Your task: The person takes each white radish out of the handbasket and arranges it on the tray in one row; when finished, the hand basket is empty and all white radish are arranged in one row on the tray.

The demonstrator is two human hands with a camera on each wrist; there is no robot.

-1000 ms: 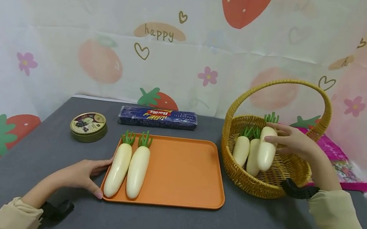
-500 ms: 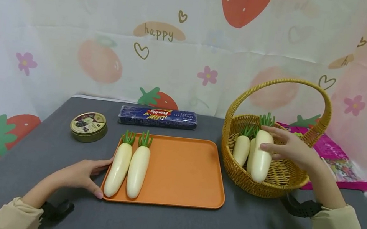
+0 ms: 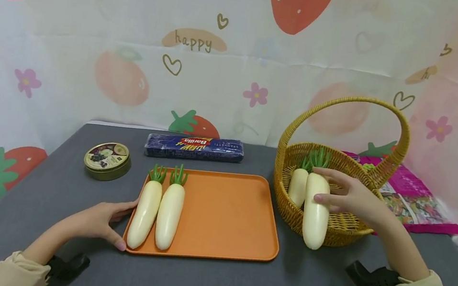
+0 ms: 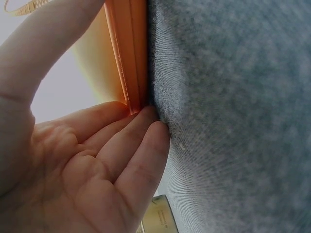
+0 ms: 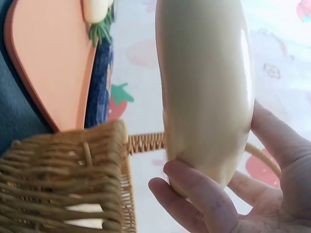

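My right hand (image 3: 345,197) grips a white radish (image 3: 316,212) with a green leafy top. The radish hangs tilted over the front rim of the wicker basket (image 3: 285,213), and the right wrist view shows fingers and thumb round its pale body (image 5: 206,87). Another white radish (image 3: 297,187) lies inside the basket, partly covered by the held one. My left hand (image 3: 99,222) rests at the left edge of the orange tray (image 3: 228,215); its extended fingers touch the tray's side (image 4: 129,53) in the left wrist view. Two white radishes (image 3: 145,214) lie side by side on the tray's left part.
A blue Barilla spaghetti pack (image 3: 194,148) lies behind the tray. A round tin (image 3: 107,161) stands at the back left. Beside the basket lies a pink printed bag (image 3: 421,202). The basket's tall handle (image 3: 402,132) arches above its rim.
My right hand has drawn the radish forward and slightly left, from inside the basket to over its front rim. My left hand stays at the tray edge. The view has shifted slightly.
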